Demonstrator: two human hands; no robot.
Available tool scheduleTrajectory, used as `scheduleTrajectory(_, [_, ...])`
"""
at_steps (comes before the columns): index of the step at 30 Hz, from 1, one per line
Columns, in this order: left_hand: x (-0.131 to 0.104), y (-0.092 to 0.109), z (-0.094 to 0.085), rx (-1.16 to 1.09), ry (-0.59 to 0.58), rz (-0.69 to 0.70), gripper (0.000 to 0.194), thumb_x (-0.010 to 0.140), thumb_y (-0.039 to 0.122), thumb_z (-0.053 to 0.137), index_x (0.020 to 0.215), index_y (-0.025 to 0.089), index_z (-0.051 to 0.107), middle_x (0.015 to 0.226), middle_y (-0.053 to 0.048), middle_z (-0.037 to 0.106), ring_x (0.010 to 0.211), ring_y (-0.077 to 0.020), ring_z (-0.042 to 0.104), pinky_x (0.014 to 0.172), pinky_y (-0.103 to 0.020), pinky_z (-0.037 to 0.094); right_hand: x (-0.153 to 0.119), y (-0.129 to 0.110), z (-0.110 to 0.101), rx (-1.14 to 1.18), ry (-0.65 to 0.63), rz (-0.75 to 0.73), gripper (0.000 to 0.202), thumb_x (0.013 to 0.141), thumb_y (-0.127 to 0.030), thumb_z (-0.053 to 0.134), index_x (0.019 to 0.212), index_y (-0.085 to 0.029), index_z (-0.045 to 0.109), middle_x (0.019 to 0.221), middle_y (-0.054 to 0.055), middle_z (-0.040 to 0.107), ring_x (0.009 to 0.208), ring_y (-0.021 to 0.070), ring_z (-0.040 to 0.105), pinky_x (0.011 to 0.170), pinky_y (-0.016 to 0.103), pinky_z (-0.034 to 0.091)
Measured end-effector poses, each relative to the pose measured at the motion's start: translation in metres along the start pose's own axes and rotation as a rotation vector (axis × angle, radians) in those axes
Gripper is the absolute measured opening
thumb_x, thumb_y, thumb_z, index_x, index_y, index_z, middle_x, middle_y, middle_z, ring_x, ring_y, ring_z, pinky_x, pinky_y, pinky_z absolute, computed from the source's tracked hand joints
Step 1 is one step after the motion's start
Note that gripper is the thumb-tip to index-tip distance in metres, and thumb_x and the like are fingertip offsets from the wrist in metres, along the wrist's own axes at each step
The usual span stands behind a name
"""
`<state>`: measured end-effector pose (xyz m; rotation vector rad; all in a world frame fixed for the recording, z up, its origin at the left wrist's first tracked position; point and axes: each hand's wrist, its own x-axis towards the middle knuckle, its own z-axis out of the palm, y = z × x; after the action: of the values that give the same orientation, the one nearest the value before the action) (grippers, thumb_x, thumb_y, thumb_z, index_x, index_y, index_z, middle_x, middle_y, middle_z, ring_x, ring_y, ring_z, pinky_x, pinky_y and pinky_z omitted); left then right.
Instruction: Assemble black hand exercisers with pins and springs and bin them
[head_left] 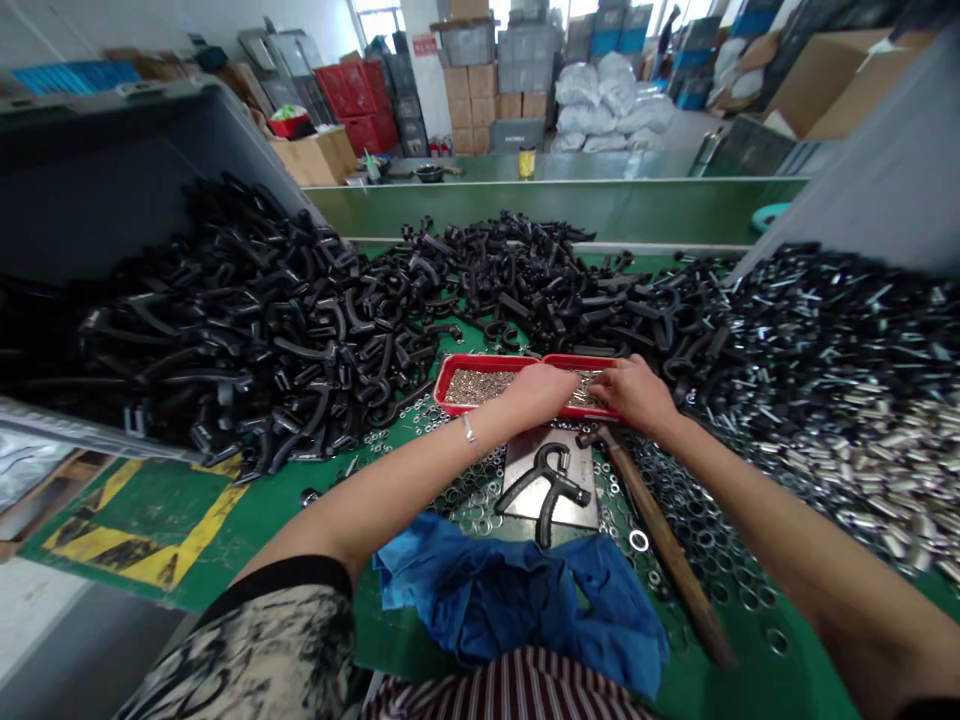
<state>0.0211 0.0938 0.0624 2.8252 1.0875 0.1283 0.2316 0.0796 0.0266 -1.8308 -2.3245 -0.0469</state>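
Both hands are at the right-hand red tray (581, 359), which holds small shiny metal pieces. My left hand (541, 390) crosses over from the left tray, fingers closed and pointing down at the pieces; whatever they hold is too small to make out. From the right, my right hand (636, 393) reaches over the tray's edge with its fingers curled together among the pieces, and their tips are partly hidden. The left red tray (442, 385) contains fine metal bits. Below, a black forked handle part (553, 487) lies on a metal plate (519, 462).
A hammer (660, 525) lies right of the plate among loose metal rings (705, 540). Blue cloth (517, 590) covers the front edge. Black parts (322, 330) spill from a grey bin (225, 135) at left. Black screws (832, 330) and metal sleeves (877, 460) are heaped at right.
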Motion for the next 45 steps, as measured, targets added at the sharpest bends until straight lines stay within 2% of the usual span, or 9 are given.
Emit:
scheduleTrajectory(5, [0.057,-0.003,0.026,0.150,-0.078,0.035,0.018,0.089,0.010,0.055,0.086,0.011,0.072,0.094,-0.016,0.074,0.094,-0.0304,0.069,0.090,-0.045,0.044,0.022,-0.017,0.015,0.017,-0.033,-0.027,0.015,0.089,-0.023,0.059,0.083,-0.017,0.071,0.092,0.015,0.068,0.095,0.0293,0.054,0.075,0.036,0.046])
scheduleTrajectory(10, [0.051,-0.005,0.042,0.152,-0.020,0.027,0.021,0.094,0.011,0.047,0.096,0.008,0.069,0.100,-0.018,0.072,0.099,-0.0307,0.067,0.091,-0.046,0.042,0.019,-0.017,0.025,0.078,-0.006,0.005,0.014,0.090,-0.021,0.054,0.086,-0.015,0.066,0.098,0.018,0.067,0.105,0.0327,0.053,0.083,0.040,0.045])
scheduleTrajectory(15, [0.038,-0.002,0.041,0.059,0.160,-0.034,0.026,0.099,0.011,0.035,0.108,0.006,0.059,0.102,-0.018,0.067,0.100,-0.0268,0.064,0.091,-0.042,0.042,0.021,-0.019,0.026,0.178,0.108,0.121,0.018,0.095,-0.024,0.044,0.100,-0.013,0.058,0.100,0.021,0.067,0.098,0.0327,0.058,0.081,0.042,0.045])
scheduleTrajectory(21, [-0.031,-0.001,0.026,-0.379,0.356,-0.093,0.019,0.099,0.021,0.046,0.108,0.017,0.062,0.107,-0.008,0.061,0.102,-0.0196,0.057,0.093,-0.034,0.044,-0.021,-0.018,0.001,0.498,0.234,0.158,0.012,0.093,-0.031,0.051,0.094,-0.020,0.056,0.094,0.008,0.067,0.086,0.0215,0.062,0.080,0.034,0.047])
scheduleTrajectory(27, [-0.104,0.018,0.038,-0.671,0.188,-0.237,0.012,0.092,0.030,0.061,0.087,0.019,0.064,0.090,-0.003,0.062,0.088,-0.0181,0.059,0.081,-0.031,0.047,-0.092,-0.037,0.002,1.101,-0.050,0.297,0.027,0.085,-0.044,0.063,0.097,-0.020,0.063,0.087,0.004,0.068,0.073,0.0184,0.062,0.067,0.032,0.050])
scheduleTrajectory(31, [-0.104,0.034,0.052,-0.534,0.120,-0.301,0.015,0.091,0.028,0.061,0.082,0.017,0.064,0.092,-0.006,0.061,0.092,-0.0211,0.059,0.085,-0.035,0.048,-0.099,-0.048,0.013,1.053,-0.119,0.256,0.023,0.087,-0.038,0.060,0.099,-0.020,0.067,0.102,0.006,0.070,0.083,0.0197,0.067,0.076,0.035,0.054])
scheduleTrajectory(34, [-0.099,0.037,0.055,-0.419,0.098,-0.294,0.015,0.092,0.028,0.059,0.083,0.018,0.065,0.093,-0.007,0.063,0.091,-0.0220,0.060,0.085,-0.035,0.050,-0.093,-0.054,0.014,0.985,-0.186,0.244,0.020,0.090,-0.034,0.054,0.101,-0.019,0.063,0.092,0.003,0.071,0.069,0.0163,0.068,0.072,0.032,0.054])
scheduleTrajectory(39, [-0.092,0.039,0.052,-0.120,0.024,-0.097,0.021,0.096,0.026,0.050,0.092,0.014,0.067,0.095,-0.011,0.065,0.093,-0.0250,0.062,0.085,-0.036,0.051,-0.083,-0.065,0.014,0.680,-0.206,0.178,0.017,0.095,-0.031,0.046,0.088,-0.019,0.057,0.079,0.001,0.068,0.052,0.0126,0.061,0.057,0.025,0.047])
scheduleTrajectory(45, [-0.083,0.039,0.055,-0.001,-0.039,0.048,0.026,0.097,0.019,0.043,0.095,0.012,0.068,0.093,-0.010,0.066,0.090,-0.0234,0.063,0.082,-0.034,0.051,-0.074,-0.068,0.017,0.460,-0.180,0.095,0.013,0.096,-0.024,0.047,0.087,-0.020,0.056,0.083,0.006,0.068,0.073,0.0180,0.062,0.066,0.026,0.043])
